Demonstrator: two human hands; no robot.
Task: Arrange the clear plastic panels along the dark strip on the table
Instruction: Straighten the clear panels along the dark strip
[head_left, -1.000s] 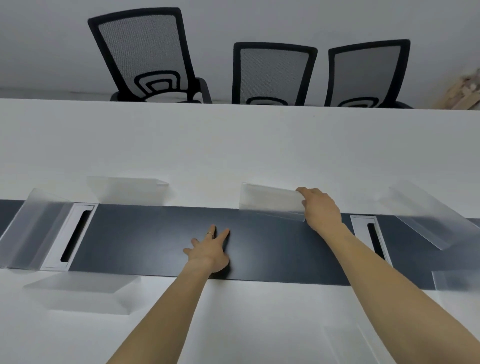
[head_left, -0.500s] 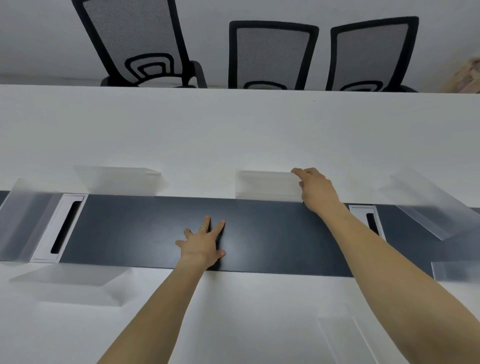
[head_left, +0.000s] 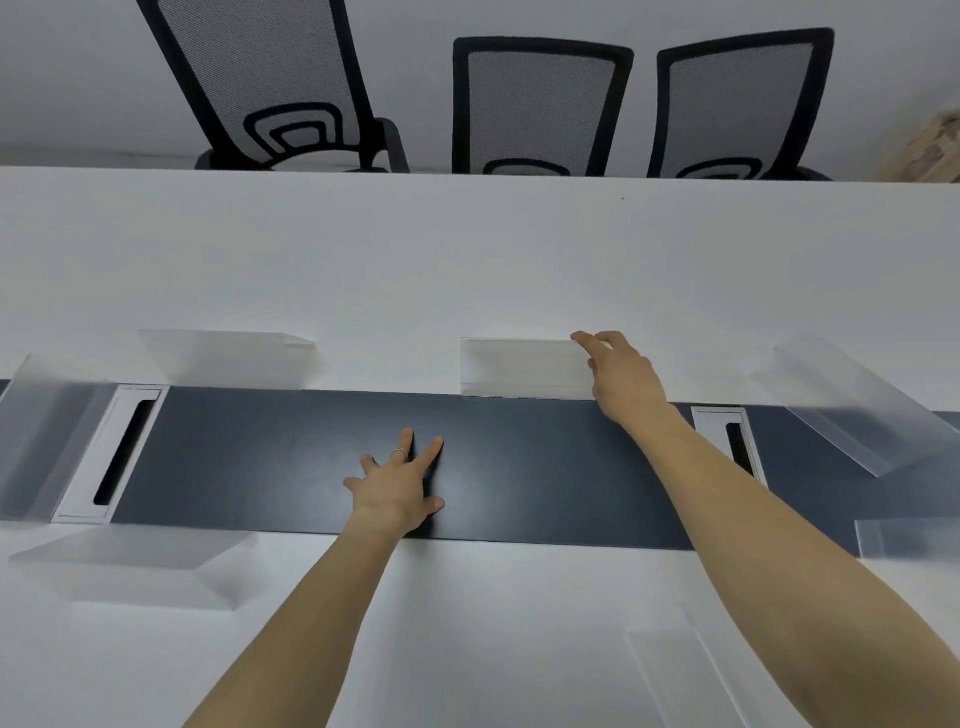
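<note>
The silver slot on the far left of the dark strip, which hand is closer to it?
The left. The left hand lies flat on the dark strip, partway toward the silver slot. The right hand is farther away, touching a clear panel.

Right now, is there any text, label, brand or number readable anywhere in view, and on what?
None: no words, numbers or brand marks are readable.
Panels: plain frosted plastic, no print.
Strip: bare dark surface.
Chairs: only a curved pattern on the mesh backs, not lettering.
Ring on the left hand: too small to show any marking.
Right hand: holds the middle panel's end; nothing printed shows there.
</note>
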